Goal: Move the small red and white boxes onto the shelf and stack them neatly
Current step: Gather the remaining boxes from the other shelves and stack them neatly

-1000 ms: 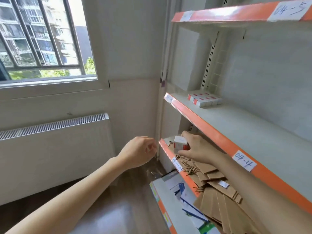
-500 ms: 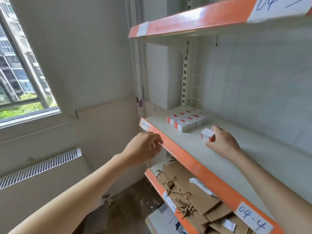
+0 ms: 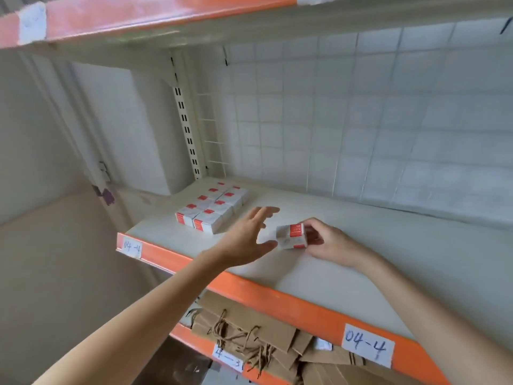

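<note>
My right hand (image 3: 330,243) pinches a small red and white box (image 3: 292,236) just above the pale shelf (image 3: 374,270) labelled 04-4. My left hand (image 3: 247,240) is spread with straight fingers right beside the box's left side, thumb almost at its lower edge. Further back on the left of the same shelf, several matching boxes (image 3: 212,209) lie in two tidy rows near the back corner.
The shelf has an orange front edge (image 3: 277,298) and a wire grid back panel (image 3: 361,120). Another orange-edged shelf (image 3: 138,20) hangs close overhead. Brown paper bags (image 3: 249,337) with string handles fill the shelf below. A wall stands to the left.
My right hand carried the box from the lower shelf up onto the 04-4 shelf. My left hand rose from the shelf edge, uncurled, and reached in beside the box.
</note>
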A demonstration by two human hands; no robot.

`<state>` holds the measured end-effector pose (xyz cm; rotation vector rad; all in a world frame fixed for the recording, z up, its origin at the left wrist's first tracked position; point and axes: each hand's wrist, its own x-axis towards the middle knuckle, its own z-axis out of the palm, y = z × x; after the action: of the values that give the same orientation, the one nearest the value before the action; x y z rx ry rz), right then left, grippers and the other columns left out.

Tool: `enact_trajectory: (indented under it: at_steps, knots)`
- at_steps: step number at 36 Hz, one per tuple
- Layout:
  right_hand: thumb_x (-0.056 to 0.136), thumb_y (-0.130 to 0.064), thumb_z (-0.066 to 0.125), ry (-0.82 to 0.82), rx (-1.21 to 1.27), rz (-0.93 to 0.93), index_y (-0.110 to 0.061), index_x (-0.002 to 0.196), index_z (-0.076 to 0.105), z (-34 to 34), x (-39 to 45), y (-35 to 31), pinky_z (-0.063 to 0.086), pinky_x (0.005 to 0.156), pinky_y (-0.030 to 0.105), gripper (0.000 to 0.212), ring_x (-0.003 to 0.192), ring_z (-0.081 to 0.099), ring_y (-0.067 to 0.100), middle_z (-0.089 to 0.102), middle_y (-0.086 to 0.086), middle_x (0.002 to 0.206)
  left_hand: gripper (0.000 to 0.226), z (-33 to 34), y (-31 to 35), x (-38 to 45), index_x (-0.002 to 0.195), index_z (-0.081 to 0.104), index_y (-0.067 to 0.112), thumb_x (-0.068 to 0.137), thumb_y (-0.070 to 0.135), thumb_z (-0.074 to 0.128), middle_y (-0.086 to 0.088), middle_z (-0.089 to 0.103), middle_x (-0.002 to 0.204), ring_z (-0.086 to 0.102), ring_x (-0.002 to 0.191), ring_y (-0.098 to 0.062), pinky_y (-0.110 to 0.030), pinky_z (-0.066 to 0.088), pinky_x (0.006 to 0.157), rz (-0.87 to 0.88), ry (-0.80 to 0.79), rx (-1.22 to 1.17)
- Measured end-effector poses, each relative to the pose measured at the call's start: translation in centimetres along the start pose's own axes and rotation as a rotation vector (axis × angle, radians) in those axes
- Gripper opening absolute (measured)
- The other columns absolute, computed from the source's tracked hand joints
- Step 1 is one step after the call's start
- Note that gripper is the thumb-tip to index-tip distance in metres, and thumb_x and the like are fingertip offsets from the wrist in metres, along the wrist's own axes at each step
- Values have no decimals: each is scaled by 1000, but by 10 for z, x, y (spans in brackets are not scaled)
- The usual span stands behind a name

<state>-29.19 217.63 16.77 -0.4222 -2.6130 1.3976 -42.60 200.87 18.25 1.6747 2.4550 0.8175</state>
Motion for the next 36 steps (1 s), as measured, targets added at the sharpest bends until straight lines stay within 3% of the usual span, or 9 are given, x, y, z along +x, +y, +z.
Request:
enact_trajectory:
  at_steps: [4,7,9,12,16,20,26,30,36]
  knots:
    - [80,7,53,115,29,4,-19,104,53,12,-1,1,43,70,8,35,85,58,4,61,-7,95,44,10,-4,14,129,48,12,88,18,63,-6,60,109,60,91,-16,-22,49,75,100,-50,-63]
    - [74,3,53,227,19,-12,-15,108,55,21,-2,5,44,78,12,39,94,60,12,61,2,107,29,16,-11,18,116,57,9,88,15,63,-4,63,96,62,83,-19,-15,46,68,133,-29,-100]
    - [75,9,53,302,-24,-9,-7,117,54,22,-3,11,43,80,11,45,99,58,14,56,8,116,27,17,-16,19,114,59,8,88,15,63,-1,60,91,58,78,-16,-11,42,66,94,-32,-181]
    - [77,15,47,378,-59,30,-3,121,51,17,-8,17,42,75,7,48,98,54,14,52,12,116,28,18,-24,23,115,60,8,90,20,61,-3,61,92,54,79,-14,-18,42,70,-26,-37,-303]
    - [78,16,45,399,-64,47,-4,121,51,16,-9,19,42,72,4,47,96,54,14,52,10,113,27,19,-32,26,116,62,10,92,23,59,0,61,88,53,76,-9,-11,40,63,-139,-60,-462]
    - [78,15,44,411,-79,51,-5,119,52,19,-8,20,41,72,3,47,98,54,13,52,8,113,26,23,-37,20,116,62,15,92,26,59,8,60,81,52,69,0,-9,38,62,-137,-26,-530]
    - [76,15,45,429,-123,34,-3,117,53,20,-7,22,42,74,4,45,98,55,14,53,10,113,22,22,-39,19,110,61,15,90,24,61,-3,58,101,54,80,-5,-6,40,67,-159,51,-535]
    - [76,16,45,434,-130,23,-3,116,54,19,-7,22,42,74,4,44,98,55,15,53,8,111,24,23,-37,19,111,57,14,89,21,63,6,56,87,53,72,-2,-5,40,65,-167,100,-542]
    - [78,13,47,413,-168,11,-2,111,57,20,-6,23,42,76,5,38,99,55,15,51,4,110,24,21,-38,15,86,55,19,79,33,73,4,55,78,51,66,-9,-20,39,62,-126,143,-405]
